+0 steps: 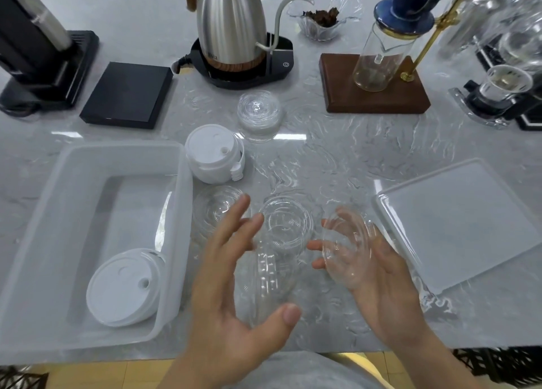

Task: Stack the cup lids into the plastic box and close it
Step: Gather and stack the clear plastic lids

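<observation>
The translucent plastic box [38,212] stands open at the left, with a stack of white lids [123,289] lying tilted in its near corner. Its flat cover [457,224] lies apart at the right. A second white lid stack [214,154] sits beside the box's far corner. Clear lid stacks rest at the middle [258,116] and just right of the box [215,212]. A long stack of clear lids [281,242] lies on the counter between my hands. My left hand [231,300] hovers over it, fingers spread. In my right hand [378,283] rests a clear dome lid [347,248], against the palm.
Along the back stand a black machine [38,51], a black scale [129,95], a steel kettle [231,28] on its base, a glass bowl [322,13], a wooden drip stand [375,92] and glass brewers [504,74]. The counter edge runs just below my wrists.
</observation>
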The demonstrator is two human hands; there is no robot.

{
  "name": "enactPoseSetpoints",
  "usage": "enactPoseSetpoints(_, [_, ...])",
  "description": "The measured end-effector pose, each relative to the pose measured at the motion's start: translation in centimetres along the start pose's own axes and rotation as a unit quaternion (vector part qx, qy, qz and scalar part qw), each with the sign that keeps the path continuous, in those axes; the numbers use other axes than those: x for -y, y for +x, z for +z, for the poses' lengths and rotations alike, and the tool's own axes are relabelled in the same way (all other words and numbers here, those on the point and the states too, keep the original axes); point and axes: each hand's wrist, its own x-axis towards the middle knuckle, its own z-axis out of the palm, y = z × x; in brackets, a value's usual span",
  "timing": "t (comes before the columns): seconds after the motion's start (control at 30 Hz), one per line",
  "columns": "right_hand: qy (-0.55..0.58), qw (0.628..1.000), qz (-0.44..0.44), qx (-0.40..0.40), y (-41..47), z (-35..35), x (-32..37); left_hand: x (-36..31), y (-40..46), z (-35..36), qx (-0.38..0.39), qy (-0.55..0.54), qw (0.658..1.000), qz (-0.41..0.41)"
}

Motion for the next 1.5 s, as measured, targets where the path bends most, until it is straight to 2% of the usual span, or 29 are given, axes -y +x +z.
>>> enactPoseSetpoints(0.1, [-0.043, 0.999, -0.033, 0.007, -0.3, 0.2, 0.0, 0.0, 0.2, 0.4, -0.006, -0.094, 0.991, -0.096])
enactPoseSetpoints(0.2, [-0.105, 0.992, -0.059, 0.019, -0.6, 0.3, -0.2, 0.2, 0.7, 0.7, -0.039, -0.184, 0.965, -0.185])
enactPoseSetpoints(0.33, [-0.211, 0.972, -0.089, 0.058, -1.2, 0.7, -0.6, 0.5, 1.1, 1.1, -0.034, -0.257, 0.932, -0.254])
enactPoseSetpoints(0.43, [-0.282, 0.950, -0.118, 0.067, -1.0, 1.1, -0.8, 0.6, 1.1, 1.2, -0.003, -0.262, 0.928, -0.264])
enactPoseSetpoints(0.57, [-0.319, 0.934, -0.126, 0.095, -0.8, 1.3, -0.6, 0.5, 0.8, 1.5, 0.021, -0.218, 0.942, -0.254])
enactPoseSetpoints(0.67, [-0.340, 0.925, -0.118, 0.121, -0.7, 1.5, -0.6, 0.5, 0.6, 1.7, 0.030, -0.251, 0.930, -0.265])
enactPoseSetpoints(0.93, [-0.325, 0.928, -0.078, 0.162, -0.9, 2.0, -0.7, 0.6, 0.2, 1.5, 0.049, -0.237, 0.934, -0.263])
enactPoseSetpoints(1.1, [-0.349, 0.920, -0.076, 0.158, -0.9, 2.3, -1.2, 0.8, -0.1, 1.2, 0.054, -0.233, 0.937, -0.254])
enactPoseSetpoints(1.2, [-0.369, 0.913, -0.068, 0.158, -0.6, 2.4, -1.2, 1.0, -0.2, 1.2, 0.031, -0.212, 0.945, -0.245])
enactPoseSetpoints(1.3, [-0.389, 0.907, -0.094, 0.131, 0.1, 2.1, -1.2, 1.1, -0.4, 0.8, -0.031, -0.181, 0.953, -0.240])
enactPoseSetpoints(1.4, [-0.478, 0.869, -0.095, 0.091, 1.1, 1.0, -1.4, 1.5, -0.4, -0.2, -0.086, -0.135, 0.959, -0.233])
enactPoseSetpoints(1.5, [-0.610, 0.777, -0.112, 0.107, 1.6, 0.7, -2.2, 2.0, -0.3, -1.0, -0.121, -0.120, 0.955, -0.244])
